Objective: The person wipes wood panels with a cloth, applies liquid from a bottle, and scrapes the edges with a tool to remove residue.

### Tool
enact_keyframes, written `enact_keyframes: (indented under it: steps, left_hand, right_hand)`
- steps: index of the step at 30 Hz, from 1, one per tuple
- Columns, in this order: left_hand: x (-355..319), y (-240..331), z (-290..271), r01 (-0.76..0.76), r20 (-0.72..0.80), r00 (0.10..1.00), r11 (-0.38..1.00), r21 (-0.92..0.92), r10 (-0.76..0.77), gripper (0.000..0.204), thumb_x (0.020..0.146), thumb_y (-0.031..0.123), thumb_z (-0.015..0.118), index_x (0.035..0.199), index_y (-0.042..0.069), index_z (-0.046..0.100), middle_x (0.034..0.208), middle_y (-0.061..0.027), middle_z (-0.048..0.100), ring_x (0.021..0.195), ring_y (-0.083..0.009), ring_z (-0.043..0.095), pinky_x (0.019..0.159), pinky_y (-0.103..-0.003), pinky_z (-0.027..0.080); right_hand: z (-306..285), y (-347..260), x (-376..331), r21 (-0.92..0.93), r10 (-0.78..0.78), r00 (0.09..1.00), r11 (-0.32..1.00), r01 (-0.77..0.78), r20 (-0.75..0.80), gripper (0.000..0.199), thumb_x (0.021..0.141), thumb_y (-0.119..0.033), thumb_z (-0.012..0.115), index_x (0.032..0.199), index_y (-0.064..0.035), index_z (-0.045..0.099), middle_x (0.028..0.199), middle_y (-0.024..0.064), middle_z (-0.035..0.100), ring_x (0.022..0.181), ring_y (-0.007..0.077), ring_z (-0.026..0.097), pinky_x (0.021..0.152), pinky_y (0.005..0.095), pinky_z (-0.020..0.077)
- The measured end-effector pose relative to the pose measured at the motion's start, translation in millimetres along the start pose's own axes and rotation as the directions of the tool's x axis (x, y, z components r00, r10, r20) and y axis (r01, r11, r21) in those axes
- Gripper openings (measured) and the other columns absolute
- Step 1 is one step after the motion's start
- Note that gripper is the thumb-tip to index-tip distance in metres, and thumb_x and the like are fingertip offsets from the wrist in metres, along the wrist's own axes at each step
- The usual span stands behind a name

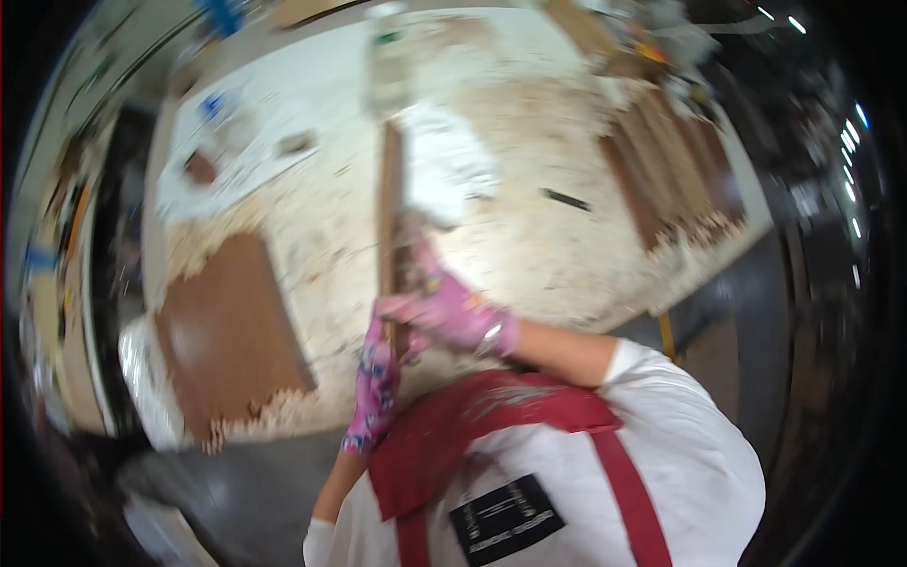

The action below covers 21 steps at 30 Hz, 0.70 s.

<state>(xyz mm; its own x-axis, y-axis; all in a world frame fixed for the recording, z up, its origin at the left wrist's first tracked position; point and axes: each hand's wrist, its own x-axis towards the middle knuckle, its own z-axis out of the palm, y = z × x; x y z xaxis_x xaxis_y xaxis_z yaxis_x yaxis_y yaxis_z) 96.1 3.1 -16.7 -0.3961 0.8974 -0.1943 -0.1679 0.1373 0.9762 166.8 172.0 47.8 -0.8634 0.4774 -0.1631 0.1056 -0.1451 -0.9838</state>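
A long, narrow brown wooden strip (391, 180) points away from me over the middle of the table, slightly blurred. My left hand (376, 378), in a pink patterned glove, is closed around its near end. My right hand (444, 307), gloved the same way, grips the strip a little farther up, thumb across it and fingers along its right side. Whether anything else sits under those fingers is too smeared to tell. Just beyond them a crumpled white cloth or paper (449, 161) lies beside the strip.
Brown wooden strips (231, 331) lie side by side at the left, near a clear plastic-wrapped bundle (151, 378). More strips (661, 156) are stacked at the right. A clear bottle (389, 66) stands at the back. A small black bar (567, 199) rests on the stained white table (529, 246).
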Motion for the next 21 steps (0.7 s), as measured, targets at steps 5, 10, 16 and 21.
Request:
enact_keyframes:
  steps: [5,10,16,21]
  left_hand:
    - [13,25,26,0.15,-0.004,0.989,0.987,-0.051,-0.151,0.057,0.092,-0.002,0.045,0.147,0.008,0.033,0.115,-0.0048,0.055,0.091,-0.0117,0.055,0.078,-0.023,0.046]
    - [-7,52,-47,0.001,-0.261,0.862,0.513,0.858,0.435,0.063,0.08,0.01,0.065,0.138,0.002,0.045,0.136,-0.0179,0.048,0.127,-0.0328,0.044,0.108,-0.04,0.032]
    - [-54,21,-103,0.401,-0.385,0.851,0.03,0.916,0.356,0.083,0.076,0.026,0.072,0.146,0.005,0.033,0.146,-0.0199,0.037,0.132,-0.0375,0.038,0.11,-0.043,0.03]
    - [-46,30,-94,0.443,-0.416,0.853,-0.017,0.896,0.317,0.079,0.076,0.024,0.071,0.145,0.008,0.036,0.144,-0.0206,0.039,0.129,-0.0384,0.04,0.108,-0.043,0.032]
  right_hand:
    - [-63,-13,-12,-0.049,-0.125,0.988,0.991,0.121,-0.09,0.091,0.082,-0.035,0.07,0.151,-0.0088,0.017,0.155,0.0192,0.02,0.137,0.0294,0.035,0.11,0.0386,0.0333]
    - [-226,-34,-58,-0.802,-0.398,0.802,0.575,-0.16,-0.445,0.067,0.08,-0.03,0.063,0.139,-0.005,0.041,0.129,0.0213,0.056,0.114,0.0354,0.058,0.097,0.0403,0.0479]
    - [-352,29,-94,-0.783,-0.295,0.727,0.28,-0.555,-0.621,0.065,0.082,-0.032,0.065,0.138,-0.0054,0.042,0.13,0.025,0.052,0.117,0.0387,0.053,0.099,0.0421,0.0433]
    - [-347,31,-89,-0.758,-0.284,0.704,0.291,-0.583,-0.651,0.062,0.085,-0.028,0.064,0.138,-0.0051,0.042,0.131,0.0235,0.052,0.118,0.0379,0.052,0.1,0.0415,0.0422]
